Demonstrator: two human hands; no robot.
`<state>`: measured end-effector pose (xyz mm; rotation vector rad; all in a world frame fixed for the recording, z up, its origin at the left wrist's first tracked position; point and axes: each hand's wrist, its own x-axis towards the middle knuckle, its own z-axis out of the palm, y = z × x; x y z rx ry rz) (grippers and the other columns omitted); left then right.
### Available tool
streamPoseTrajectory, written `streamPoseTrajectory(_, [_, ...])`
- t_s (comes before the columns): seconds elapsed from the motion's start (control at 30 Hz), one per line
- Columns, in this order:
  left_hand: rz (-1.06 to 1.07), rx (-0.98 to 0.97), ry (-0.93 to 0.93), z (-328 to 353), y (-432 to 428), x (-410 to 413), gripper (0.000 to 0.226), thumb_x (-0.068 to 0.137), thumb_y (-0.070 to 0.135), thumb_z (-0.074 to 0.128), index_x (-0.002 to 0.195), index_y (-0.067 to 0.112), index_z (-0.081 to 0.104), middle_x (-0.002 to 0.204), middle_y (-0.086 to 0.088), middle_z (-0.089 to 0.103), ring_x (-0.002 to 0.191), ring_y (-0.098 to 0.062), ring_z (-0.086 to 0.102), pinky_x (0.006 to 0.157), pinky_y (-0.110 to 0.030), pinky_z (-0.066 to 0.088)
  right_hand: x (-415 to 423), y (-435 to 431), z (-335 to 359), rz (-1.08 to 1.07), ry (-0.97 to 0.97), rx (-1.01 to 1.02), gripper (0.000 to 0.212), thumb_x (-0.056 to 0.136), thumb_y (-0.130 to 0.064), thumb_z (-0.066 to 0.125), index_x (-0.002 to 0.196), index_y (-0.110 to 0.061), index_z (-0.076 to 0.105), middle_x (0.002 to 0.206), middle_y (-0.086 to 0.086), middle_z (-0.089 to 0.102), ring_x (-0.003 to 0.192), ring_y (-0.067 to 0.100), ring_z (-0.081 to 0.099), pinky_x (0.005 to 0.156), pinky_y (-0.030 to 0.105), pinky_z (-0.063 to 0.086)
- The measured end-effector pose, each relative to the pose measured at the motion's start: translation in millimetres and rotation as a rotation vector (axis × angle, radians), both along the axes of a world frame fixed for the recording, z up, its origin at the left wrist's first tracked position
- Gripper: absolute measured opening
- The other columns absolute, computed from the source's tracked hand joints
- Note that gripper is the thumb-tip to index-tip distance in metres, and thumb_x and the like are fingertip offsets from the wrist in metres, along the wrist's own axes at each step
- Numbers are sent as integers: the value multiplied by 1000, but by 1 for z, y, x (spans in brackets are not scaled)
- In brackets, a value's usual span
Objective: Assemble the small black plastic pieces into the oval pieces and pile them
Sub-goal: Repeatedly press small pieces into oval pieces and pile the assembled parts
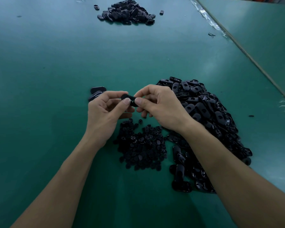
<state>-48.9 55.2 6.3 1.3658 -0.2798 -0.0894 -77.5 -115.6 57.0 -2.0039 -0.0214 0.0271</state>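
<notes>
Figure: One oval piece (129, 100) was held above the green desk (39, 79). It was pinched at its left end by the thumb and fingers of the left hand (108, 112) and at its right end by those of the right hand (160, 104). Whether a small piece was seated in it could not be told, as its face was covered by the thumbs. A heap of small pieces (141, 145) lay just below the hands, a larger heap of oval pieces (212, 116) lay to the right, a few ovals (96, 92) lay just beyond the left hand, and a far pile (127, 12) lay across the desk. The step was judged to be the pressing-in. The insert would best be aligned squarely with the opening and pushed evenly, with the oval supported from beneath, so that a tilted or half-seated fit was avoided.
</notes>
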Motion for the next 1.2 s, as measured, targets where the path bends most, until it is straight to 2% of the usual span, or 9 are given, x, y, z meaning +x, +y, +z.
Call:
streamPoseTrajectory(0.1, [14,-22,30,1,0,0,4,94,10,67,95,13,69,78,-4,76,69,-17,74,64,-25,59,0,0,0,-6,-6,-15,6,96,-16,67,99,-21,66,70,-4,71,60,7,68,58,13,47])
streamPoseTrajectory(0.23, [31,-15,28,1,0,0,9,95,7,65,89,12,69,77,-4,75,69,-19,75,65,-25,59,-1,0,0,-35,-17,-43,8,96,-15,65,96,-22,68,74,-4,70,63,6,67,59,13,46])
streamPoseTrajectory(0.43, [-13,-3,7,-1,0,0,16,90,3,71,101,15,69,77,-5,76,70,-18,74,66,-25,59,-1,-2,1,-17,-22,-78,7,96,-14,65,97,-20,69,77,-3,70,66,6,68,61,14,49])
streamPoseTrajectory(0.7, [-6,-27,3,-2,-2,1,24,85,6,76,105,16,66,81,1,76,74,-12,73,69,-21,57,-2,3,-2,24,31,75,9,97,-7,62,94,-15,62,79,4,76,70,17,74,63,23,55])
streamPoseTrajectory(0.77, [13,-26,9,-2,-2,1,22,85,8,76,103,16,67,82,0,76,75,-13,73,70,-23,58,-2,1,-1,24,29,-16,11,97,-8,62,94,-18,66,78,1,76,68,11,73,61,19,53])
streamPoseTrajectory(0.87, [41,-32,8,-4,-3,1,19,93,4,68,107,17,67,85,0,74,83,-19,75,72,-25,60,-2,-5,-1,71,44,-348,11,94,-20,68,103,-17,74,77,-11,70,66,2,68,63,9,50])
streamPoseTrajectory(1.0, [72,-37,8,-2,-5,2,27,100,-1,56,116,18,65,92,-5,65,86,-19,75,72,-27,61,-7,-1,-3,187,142,-642,27,90,-37,71,115,-26,69,90,-5,66,92,13,59,90,37,54])
streamPoseTrajectory(1.1, [69,-21,-5,-2,-5,2,31,101,-2,53,122,18,63,89,5,63,84,-13,71,71,-25,60,-10,3,-3,266,172,-725,31,89,-40,72,117,-29,66,98,-4,61,96,19,61,86,39,54])
streamPoseTrajectory(1.2, [80,14,-19,-3,-4,3,33,100,0,56,125,20,60,83,15,66,82,-11,70,69,-23,57,-11,6,-3,278,148,-738,16,93,-30,67,109,-27,68,97,-4,57,95,22,62,81,38,53])
